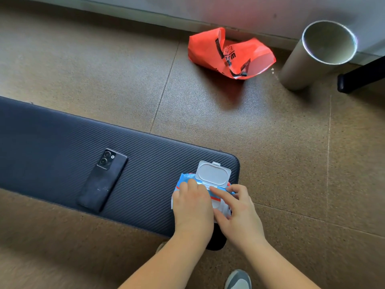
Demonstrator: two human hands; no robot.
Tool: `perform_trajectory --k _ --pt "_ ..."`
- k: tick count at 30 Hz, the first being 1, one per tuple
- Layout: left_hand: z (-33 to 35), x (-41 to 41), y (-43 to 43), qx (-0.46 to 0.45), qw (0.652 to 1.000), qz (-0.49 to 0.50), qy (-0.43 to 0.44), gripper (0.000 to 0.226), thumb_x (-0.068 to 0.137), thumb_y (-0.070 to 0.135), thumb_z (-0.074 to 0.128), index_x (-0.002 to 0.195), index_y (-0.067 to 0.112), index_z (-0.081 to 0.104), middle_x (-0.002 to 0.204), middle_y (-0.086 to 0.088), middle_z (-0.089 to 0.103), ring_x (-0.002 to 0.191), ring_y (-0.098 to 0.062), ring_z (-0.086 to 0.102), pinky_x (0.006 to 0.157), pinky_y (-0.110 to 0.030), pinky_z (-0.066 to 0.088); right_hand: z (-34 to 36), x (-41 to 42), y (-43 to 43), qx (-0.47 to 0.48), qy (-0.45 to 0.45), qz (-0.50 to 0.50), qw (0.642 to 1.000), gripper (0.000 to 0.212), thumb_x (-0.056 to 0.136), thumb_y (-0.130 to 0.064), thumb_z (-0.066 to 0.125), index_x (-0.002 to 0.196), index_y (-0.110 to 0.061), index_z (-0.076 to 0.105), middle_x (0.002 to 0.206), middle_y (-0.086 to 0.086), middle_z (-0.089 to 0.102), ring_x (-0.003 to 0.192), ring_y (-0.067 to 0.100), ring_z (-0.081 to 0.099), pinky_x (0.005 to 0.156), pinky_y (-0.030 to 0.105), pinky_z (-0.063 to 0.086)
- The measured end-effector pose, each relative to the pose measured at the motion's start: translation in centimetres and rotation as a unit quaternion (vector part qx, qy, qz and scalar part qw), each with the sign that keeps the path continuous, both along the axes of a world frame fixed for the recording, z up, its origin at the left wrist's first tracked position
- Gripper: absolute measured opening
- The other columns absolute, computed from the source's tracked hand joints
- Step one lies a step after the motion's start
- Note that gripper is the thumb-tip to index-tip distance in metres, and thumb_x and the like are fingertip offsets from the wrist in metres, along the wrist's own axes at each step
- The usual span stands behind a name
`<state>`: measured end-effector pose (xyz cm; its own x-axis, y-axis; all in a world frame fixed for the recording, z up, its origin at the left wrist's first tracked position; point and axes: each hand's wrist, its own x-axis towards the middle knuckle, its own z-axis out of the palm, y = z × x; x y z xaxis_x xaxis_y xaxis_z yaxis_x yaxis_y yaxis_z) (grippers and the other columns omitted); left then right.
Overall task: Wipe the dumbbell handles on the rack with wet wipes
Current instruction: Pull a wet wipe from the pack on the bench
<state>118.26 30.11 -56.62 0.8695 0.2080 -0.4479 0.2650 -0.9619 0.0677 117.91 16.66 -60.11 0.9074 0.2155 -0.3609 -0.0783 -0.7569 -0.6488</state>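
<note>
At the right end of the dark padded counter [62, 132] lies the wet wipes pack [221, 203], its white lid [213, 174] flipped up and open. The left hand [192, 202] lies over the pack's left side, fingers gently bent, pressing it down. The right hand [237, 213] is spread, its index finger stretched straight to the opening under the lid, thumb apart at the pack's near edge. A black phone [103, 180] lies face down further left. On the floor [281, 142] beyond sit an orange bag [229, 53] and a metal bin [312, 59].
</note>
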Motion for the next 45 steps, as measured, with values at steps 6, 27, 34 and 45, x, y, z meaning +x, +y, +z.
perform_trajectory --k 6,27,34,45 --pt "-0.3 -0.9 1.0 -0.054 0.998 0.023 -0.003 0.024 0.104 0.031 0.043 0.125 0.020 0.048 0.131 -0.002 0.049 0.122 -0.023 0.046 0.101 -0.036 0.036 0.5 0.3 0.3 -0.031 0.007 0.018 0.999 0.049 0.086 -0.043 0.077 0.128 -0.061 0.059 0.125 -0.026 0.031 0.126 0.006 0.040 0.089 0.034 0.051" --pt "1.7 1.5 3.6 -0.021 0.961 -0.275 -0.012 0.028 0.043 0.025 0.086 0.062 0.024 0.065 0.065 0.004 0.054 0.070 -0.022 0.057 0.061 -0.032 0.028 1.4 1.2 1.3 -0.062 0.032 0.043 0.997 0.038 0.087 -0.044 0.075 0.122 -0.055 0.063 0.117 -0.020 0.030 0.121 0.009 0.047 0.085 0.033 0.050" --pt "1.4 0.9 3.3 0.013 0.969 -0.244 0.029 0.027 0.099 0.016 0.051 0.125 0.015 0.056 0.124 -0.006 0.054 0.124 -0.029 0.044 0.089 -0.037 0.038 1.1 1.0 1.1 -0.044 0.013 0.031 0.998 0.040 0.084 -0.043 0.079 0.122 -0.054 0.067 0.117 -0.019 0.032 0.122 0.011 0.049 0.085 0.035 0.052" --pt "0.7 1.7 4.4 -0.072 0.979 -0.188 0.016 0.025 0.101 0.023 0.043 0.121 0.009 0.051 0.123 -0.009 0.053 0.117 -0.026 0.045 0.093 -0.032 0.039 1.4 1.0 1.0 -0.066 0.006 0.072 0.995 0.046 0.089 -0.044 0.075 0.132 -0.055 0.059 0.131 -0.017 0.031 0.128 0.010 0.041 0.087 0.037 0.054"
